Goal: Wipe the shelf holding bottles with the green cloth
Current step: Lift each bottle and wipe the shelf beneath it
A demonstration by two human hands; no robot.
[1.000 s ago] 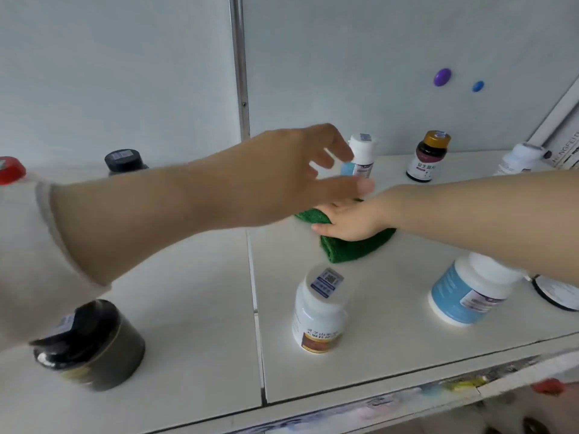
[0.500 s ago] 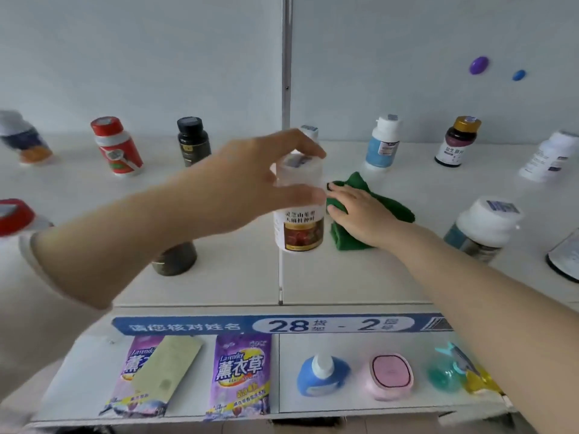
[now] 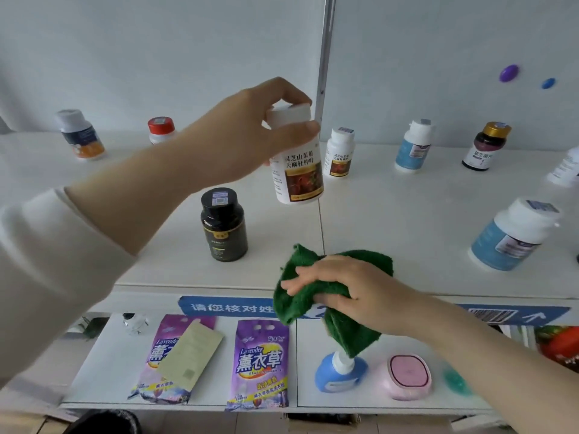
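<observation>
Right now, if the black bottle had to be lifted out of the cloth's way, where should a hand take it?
Take the black bottle by its cap, from above. It stands upright near the shelf edge with space all round, as the left hand holds the white bottle.

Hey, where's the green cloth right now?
The green cloth is in the right hand, draped over the front edge of the shelf, below the lifted white bottle.
</observation>
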